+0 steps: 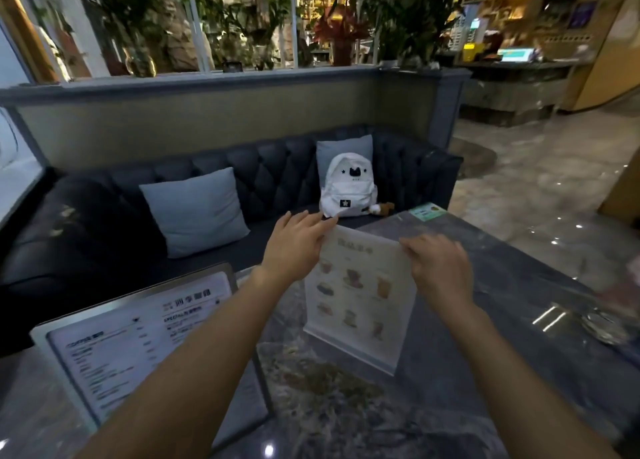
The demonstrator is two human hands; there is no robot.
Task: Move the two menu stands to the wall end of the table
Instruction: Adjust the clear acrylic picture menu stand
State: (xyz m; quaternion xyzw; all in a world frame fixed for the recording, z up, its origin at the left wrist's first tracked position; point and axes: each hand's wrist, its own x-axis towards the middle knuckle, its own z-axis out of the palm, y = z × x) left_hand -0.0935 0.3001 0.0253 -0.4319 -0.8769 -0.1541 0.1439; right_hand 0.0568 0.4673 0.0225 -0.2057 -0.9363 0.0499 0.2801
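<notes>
A clear acrylic menu stand with drink pictures (360,296) stands upright in the middle of the dark marble table (519,285). My left hand (294,247) holds its top left corner, and my right hand (440,268) grips its top right corner. A second, larger menu stand with a grey frame and printed text (138,341) stands at the near left of the table, partly behind my left forearm.
A dark tufted sofa (270,174) runs behind the table, carrying two grey cushions and a white backpack (346,188). A green card (427,212) lies at the table's far corner. A glass object (606,327) sits at the right edge. Open floor lies to the right.
</notes>
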